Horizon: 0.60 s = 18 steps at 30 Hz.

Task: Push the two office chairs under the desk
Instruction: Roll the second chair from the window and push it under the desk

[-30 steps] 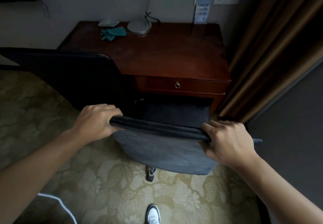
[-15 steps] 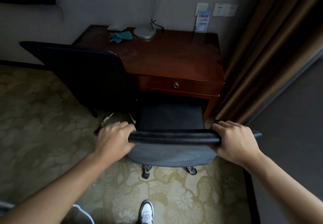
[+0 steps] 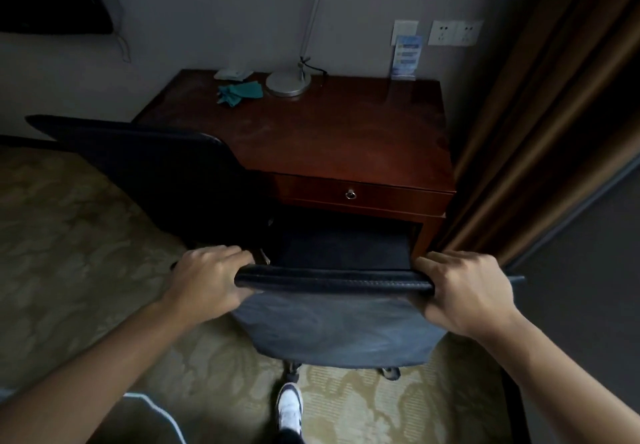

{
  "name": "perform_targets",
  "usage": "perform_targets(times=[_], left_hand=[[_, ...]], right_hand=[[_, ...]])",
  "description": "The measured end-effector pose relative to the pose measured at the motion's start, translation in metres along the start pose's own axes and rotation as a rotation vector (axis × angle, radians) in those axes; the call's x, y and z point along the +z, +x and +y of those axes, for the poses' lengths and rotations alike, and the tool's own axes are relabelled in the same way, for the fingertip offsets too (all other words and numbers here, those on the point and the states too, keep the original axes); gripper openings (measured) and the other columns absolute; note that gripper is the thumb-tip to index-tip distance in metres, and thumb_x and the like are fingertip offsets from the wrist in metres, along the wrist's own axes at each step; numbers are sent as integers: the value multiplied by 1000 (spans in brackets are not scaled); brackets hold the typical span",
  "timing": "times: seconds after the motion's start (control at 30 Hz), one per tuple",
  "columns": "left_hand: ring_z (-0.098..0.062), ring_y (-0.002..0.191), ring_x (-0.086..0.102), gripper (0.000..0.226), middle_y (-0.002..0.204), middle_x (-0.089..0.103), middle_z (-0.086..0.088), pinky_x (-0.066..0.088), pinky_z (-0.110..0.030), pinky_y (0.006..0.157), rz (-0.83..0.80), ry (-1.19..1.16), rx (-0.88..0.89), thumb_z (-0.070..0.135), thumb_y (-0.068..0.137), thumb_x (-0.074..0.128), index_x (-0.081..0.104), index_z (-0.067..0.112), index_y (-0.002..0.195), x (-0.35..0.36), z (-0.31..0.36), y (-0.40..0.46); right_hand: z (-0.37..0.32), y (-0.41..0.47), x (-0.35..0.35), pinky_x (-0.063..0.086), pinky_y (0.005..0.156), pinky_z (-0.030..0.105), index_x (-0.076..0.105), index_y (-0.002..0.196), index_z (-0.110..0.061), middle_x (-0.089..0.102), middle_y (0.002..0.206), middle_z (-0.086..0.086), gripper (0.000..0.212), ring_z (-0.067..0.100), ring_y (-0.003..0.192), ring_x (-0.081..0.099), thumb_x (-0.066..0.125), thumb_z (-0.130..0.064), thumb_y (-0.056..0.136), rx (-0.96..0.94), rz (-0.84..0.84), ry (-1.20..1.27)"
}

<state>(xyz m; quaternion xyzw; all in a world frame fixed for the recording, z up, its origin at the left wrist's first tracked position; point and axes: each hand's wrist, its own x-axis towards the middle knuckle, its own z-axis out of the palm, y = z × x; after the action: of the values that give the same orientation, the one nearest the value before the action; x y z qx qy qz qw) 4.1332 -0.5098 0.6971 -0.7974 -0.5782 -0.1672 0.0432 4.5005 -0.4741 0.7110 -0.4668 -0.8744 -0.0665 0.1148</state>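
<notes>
near chair [image 3: 339, 326] squared up, seat now entering desk [image 3: 322, 138] opening

Both forearms are bare, no sleeves, watch or rings on either of the hands. Only clothing showing is a white sneaker [image 3: 290, 409] with dark panels, plus dark trousers with a thin white stripe [image 3: 157, 410].
</notes>
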Motion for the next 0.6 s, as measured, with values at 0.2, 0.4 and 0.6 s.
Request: perform_targets(times=[0.2,0.4,0.6], left_hand=[[-17,61,65,42,65,64,6,50,-29,52,13,22,100,63,69,63,68,21,70,3,-26,37],[-17,60,65,42,64,64,5,50,-28,51,29,-9,130,61,72,64,70,19,70,-2,-25,43],[-16,58,64,39,63,62,6,50,-29,50,1,-23,145,56,72,67,69,18,68,-6,-28,56]], right_hand=[[21,32,0,36,47,24,61,67,-20,58,58,-5,34,22,50,61,76,-50,63,-78,93,19],[26,38,4,41,46,27,62,67,-19,56,57,-5,33,22,49,60,74,-50,65,-118,158,23],[26,44,4,43,46,29,65,67,-16,58,56,-3,35,24,48,61,73,-50,65,-84,159,20]])
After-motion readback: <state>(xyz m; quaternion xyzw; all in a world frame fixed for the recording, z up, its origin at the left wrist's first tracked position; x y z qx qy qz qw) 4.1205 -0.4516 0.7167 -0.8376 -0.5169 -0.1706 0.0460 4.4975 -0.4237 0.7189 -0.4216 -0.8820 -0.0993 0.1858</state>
